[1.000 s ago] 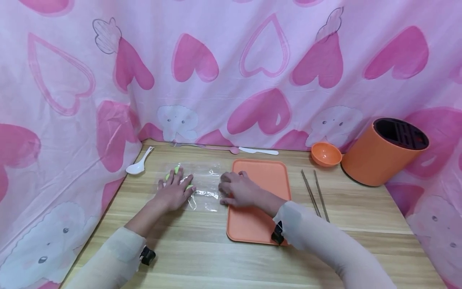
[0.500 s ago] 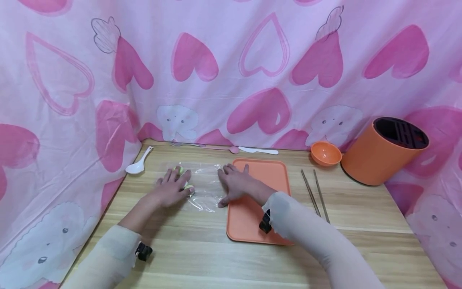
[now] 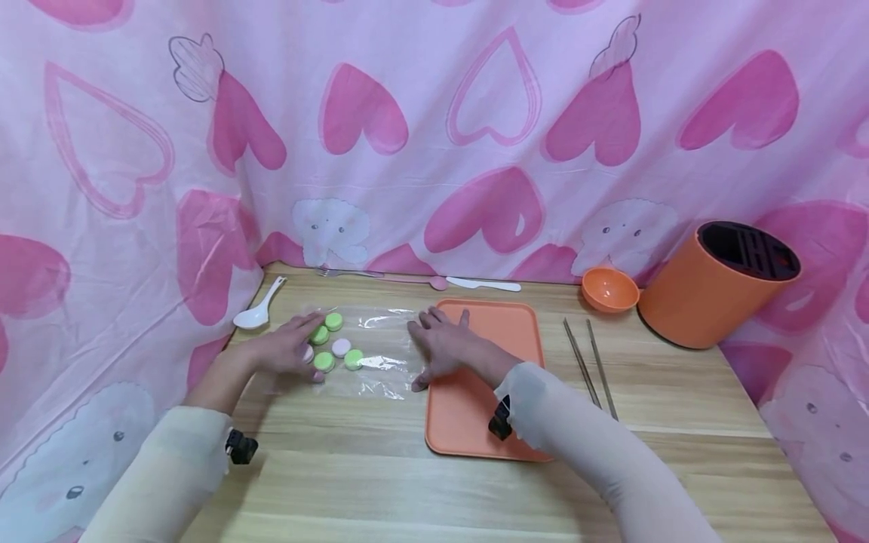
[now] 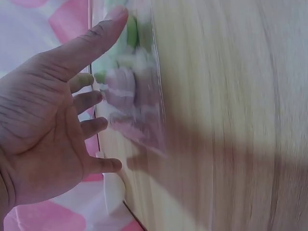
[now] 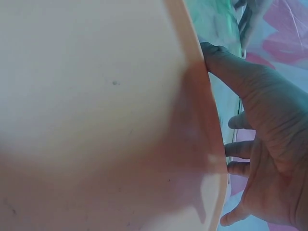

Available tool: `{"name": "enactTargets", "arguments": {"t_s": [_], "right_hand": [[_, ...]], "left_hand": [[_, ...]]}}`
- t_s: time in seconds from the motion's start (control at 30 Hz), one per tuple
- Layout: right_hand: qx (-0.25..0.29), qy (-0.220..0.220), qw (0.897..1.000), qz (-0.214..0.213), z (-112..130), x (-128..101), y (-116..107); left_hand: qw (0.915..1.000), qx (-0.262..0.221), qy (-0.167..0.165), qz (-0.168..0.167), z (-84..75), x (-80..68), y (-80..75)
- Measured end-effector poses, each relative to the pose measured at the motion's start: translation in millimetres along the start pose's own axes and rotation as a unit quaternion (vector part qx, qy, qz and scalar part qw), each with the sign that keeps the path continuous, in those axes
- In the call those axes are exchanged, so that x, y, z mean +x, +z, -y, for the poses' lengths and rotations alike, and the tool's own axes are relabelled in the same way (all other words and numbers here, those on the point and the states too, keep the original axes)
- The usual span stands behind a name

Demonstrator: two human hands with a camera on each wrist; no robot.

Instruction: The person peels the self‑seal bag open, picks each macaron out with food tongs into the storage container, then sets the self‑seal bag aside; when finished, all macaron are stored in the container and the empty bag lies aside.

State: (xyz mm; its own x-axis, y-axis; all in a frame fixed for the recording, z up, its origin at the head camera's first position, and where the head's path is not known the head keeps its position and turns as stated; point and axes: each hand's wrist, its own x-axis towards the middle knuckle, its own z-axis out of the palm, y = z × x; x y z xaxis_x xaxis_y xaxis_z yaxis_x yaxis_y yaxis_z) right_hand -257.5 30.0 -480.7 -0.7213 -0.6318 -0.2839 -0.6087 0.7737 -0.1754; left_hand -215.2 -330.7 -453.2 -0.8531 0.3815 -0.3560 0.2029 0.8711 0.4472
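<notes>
A clear plastic bag lies flat on the wooden table. Green macarons and pale pink macarons, several in all, sit toward its left end. My left hand hovers at that end with fingers spread, overlapping some macarons; in the left wrist view, the left hand has its palm showing and holds nothing. At the bag's other end, my right hand rests with straight, spread fingertips along the bag's edge. Its palm is above the left rim of an orange tray; the right wrist view shows that hand beside the rim.
A white soup spoon lies at the far left. Along the back are a fork, a pink spoon and a white knife. Chopsticks, an orange bowl and an orange knife block stand right.
My left hand has lifted off the macarons and moved left, uncovering them. My right hand has spread its earlier bent fingers at the bag's right end.
</notes>
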Motion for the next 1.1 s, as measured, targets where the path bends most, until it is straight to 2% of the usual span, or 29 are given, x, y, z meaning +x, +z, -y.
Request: {"name": "enactTargets", "arguments": {"t_s": [0.23, 0.4, 0.57, 0.67, 0.87, 1.1], "right_hand": [[0.0, 0.001, 1.0, 0.002, 0, -1, 1], [-0.001, 0.005, 1.0, 0.0, 0, -2, 1], [0.015, -0.006, 1.0, -0.008, -2, -3, -1], [0.034, -0.02, 0.999, -0.027, -8, -7, -3], [0.047, -0.035, 0.995, -0.08, -29, -29, -14], [0.064, -0.009, 0.992, -0.107, -63, -71, -23]], "left_hand": [[0.999, -0.023, -0.032, 0.022, 19.8, -1.6, -0.9], [0.999, -0.037, -0.024, 0.011, 29.0, -0.6, 4.3], [0.999, -0.04, -0.02, -0.004, 29.8, -0.6, 6.5], [0.9989, -0.041, -0.021, -0.007, 28.7, 0.8, 6.5], [0.9988, -0.039, -0.03, 0.007, 30.6, 4.0, 7.8], [0.9984, -0.047, -0.031, 0.003, 29.5, -0.4, 9.9]]}}
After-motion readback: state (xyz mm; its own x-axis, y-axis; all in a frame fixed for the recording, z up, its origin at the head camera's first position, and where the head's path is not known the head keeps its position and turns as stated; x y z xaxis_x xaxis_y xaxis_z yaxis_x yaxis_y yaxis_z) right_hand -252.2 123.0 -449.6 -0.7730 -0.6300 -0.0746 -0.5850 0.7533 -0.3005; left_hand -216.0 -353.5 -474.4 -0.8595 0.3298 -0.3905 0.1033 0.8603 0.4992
